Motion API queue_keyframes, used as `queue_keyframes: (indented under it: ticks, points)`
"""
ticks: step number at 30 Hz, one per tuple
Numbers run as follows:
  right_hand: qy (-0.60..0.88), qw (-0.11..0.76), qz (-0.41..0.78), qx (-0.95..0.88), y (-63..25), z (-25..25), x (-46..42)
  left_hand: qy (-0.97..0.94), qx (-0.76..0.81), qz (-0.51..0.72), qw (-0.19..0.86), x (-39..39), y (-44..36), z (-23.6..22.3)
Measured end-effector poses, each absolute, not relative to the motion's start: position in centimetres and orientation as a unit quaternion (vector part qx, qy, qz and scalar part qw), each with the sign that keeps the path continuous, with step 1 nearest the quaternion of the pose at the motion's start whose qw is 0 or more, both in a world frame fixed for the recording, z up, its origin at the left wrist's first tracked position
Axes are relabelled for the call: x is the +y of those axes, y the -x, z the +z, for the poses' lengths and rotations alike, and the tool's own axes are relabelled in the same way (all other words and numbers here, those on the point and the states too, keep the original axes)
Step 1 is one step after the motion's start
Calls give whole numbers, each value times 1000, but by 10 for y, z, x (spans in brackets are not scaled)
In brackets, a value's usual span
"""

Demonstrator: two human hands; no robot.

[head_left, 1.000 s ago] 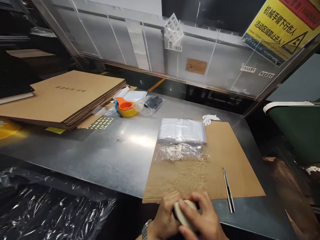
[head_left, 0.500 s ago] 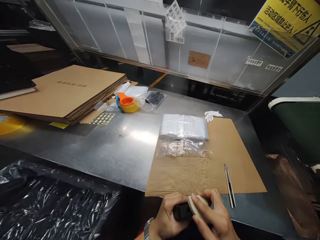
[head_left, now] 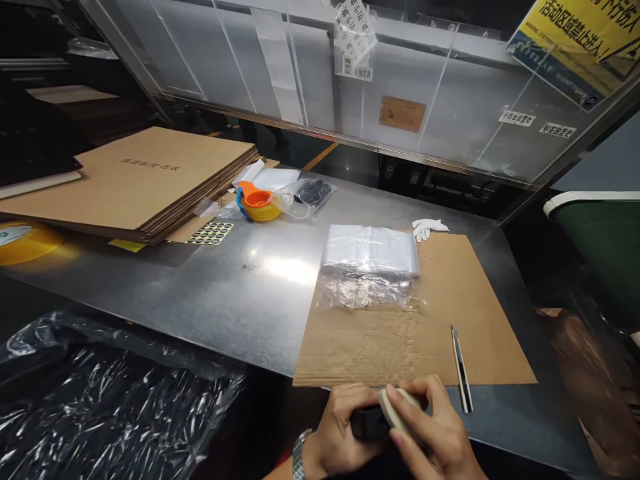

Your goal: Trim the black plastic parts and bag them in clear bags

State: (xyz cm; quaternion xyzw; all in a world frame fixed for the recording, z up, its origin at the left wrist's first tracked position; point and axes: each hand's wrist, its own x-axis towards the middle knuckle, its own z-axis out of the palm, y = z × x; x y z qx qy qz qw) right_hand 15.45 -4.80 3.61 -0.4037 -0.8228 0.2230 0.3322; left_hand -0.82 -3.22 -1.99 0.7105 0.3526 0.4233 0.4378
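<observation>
Looks partway along: 2 pieces in hand and brought together, neither yet set down. Held just off the near edge of the metal table [head_left: 240,293], short of the cardboard sheet [head_left: 470,307]. Left hand [head_left: 340,430] curled around a rounded black piece [head_left: 367,424], far from spread; right hand [head_left: 443,430] closed in a pinch on a pale disc [head_left: 389,409], fingers bent over the rim. Disc against the end of the black piece; impossible to tell whether fixed or merely pressed there. Apparently done: pickup and contact. Apparently left: release of the 2 pieces. Too hidden behind fingers to judge any finish on either surface.

By count: 1 black piece, 1 pale disc, 1 metal wristband [head_left: 299,455] at the left wrist. On the cardboard sheet, 1 stack of clear plastic bags [head_left: 370,248], number of bags unclear, and 1 utility knife [head_left: 461,363], lying partly past the near edge. At the far edge, 1 white glove [head_left: 430,228]. Farther left, 1 sheet of round stickers [head_left: 210,233], 1 group of orange, yellow and blue ring-shaped pieces [head_left: 263,208], and 1 pile of flat cardboard [head_left: 145,177], layers too fine to count.
</observation>
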Motion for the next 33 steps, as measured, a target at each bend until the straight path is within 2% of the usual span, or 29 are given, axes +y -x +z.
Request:
queue_keyframes:
  ticks: [5,9,13,17,20,24,29,33]
  points:
    - [372,314,233,-842,-159,41,-48,-719,330,435,430,-33,9,-18]
    - [416,309,243,-820,-157,42,-50,-707,353,408,457,-32,7,-19]
    - [395,315,242,-828,-157,43,-51,-681,340,408,504,-31,7,-20]
    - [468,350,297,-755,-159,31,-51,-495,325,405,697,-32,9,-19]
    - [500,425,342,-673,-154,13,-50,-317,310,419,793,-33,4,-18]
    - [494,495,262,-665,-139,-5,-47,-151,306,430,836,-31,-8,-12]
    - [463,481,221,-711,-127,-21,-65,54,253,370,892,-18,-4,-9]
    - [491,443,246,-709,-132,-33,-86,108,277,322,899,-6,7,-11]
